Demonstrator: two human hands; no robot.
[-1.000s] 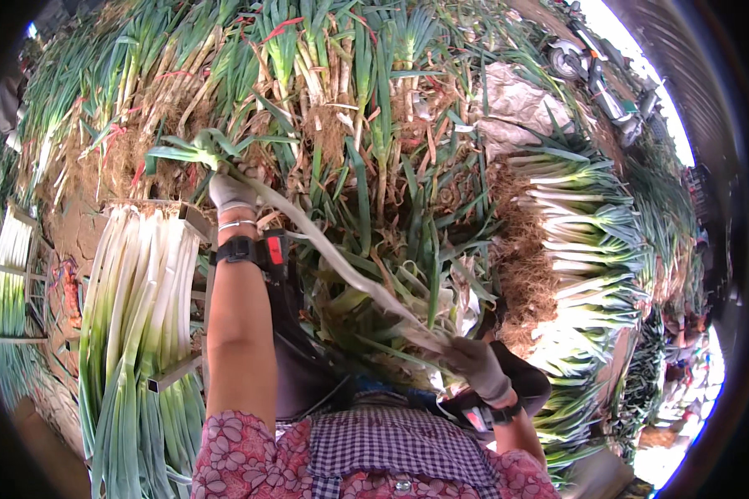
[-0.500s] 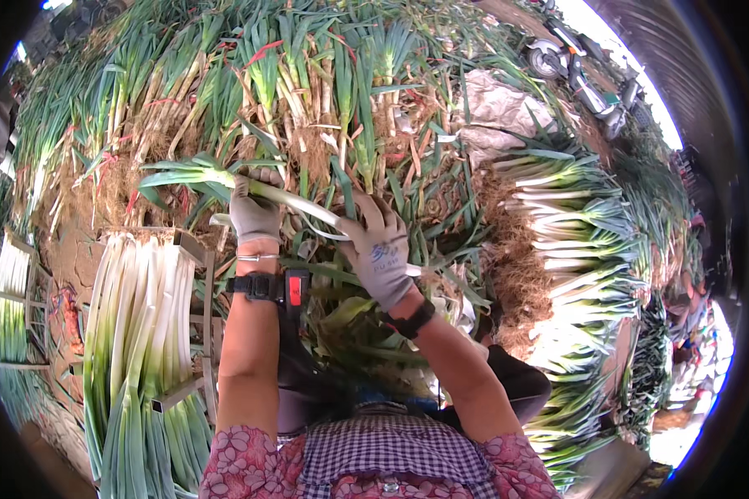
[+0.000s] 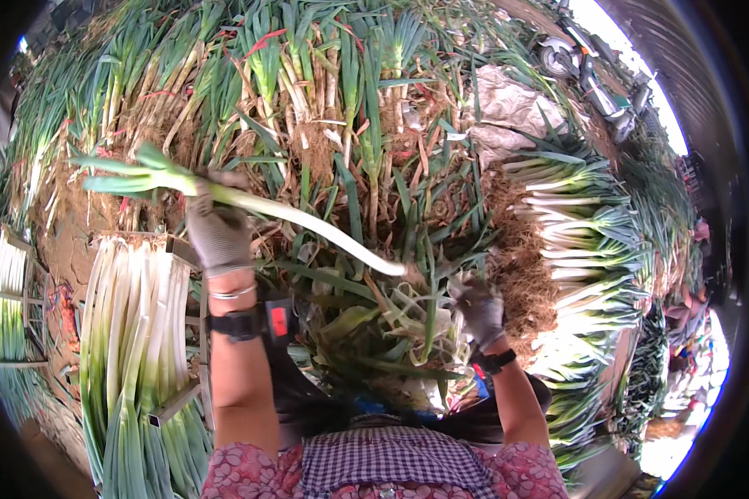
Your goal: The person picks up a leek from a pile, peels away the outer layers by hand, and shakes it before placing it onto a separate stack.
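My left hand, in a grey knit glove, is closed round a long green onion near where its leaves begin. The green leaves point left, and the white stalk slants down to the right, ending in its roots. My right hand, also gloved, is off the stalk, lower and to its right. Pale peeled strips hang over the heap just left of it. Motion smears its fingers, so what they hold, if anything, is unclear. Loose green leaves lie beneath both hands.
Unpeeled green onions with red ties are piled ahead. Cleaned white stalks lie in a metal rack at left. A long row of rooted green onions stretches along the right, near a pale sack and a scooter.
My right hand has left the stalk and moved down to the right. My left hand has shifted left with the green onion, whose white end now shows in full.
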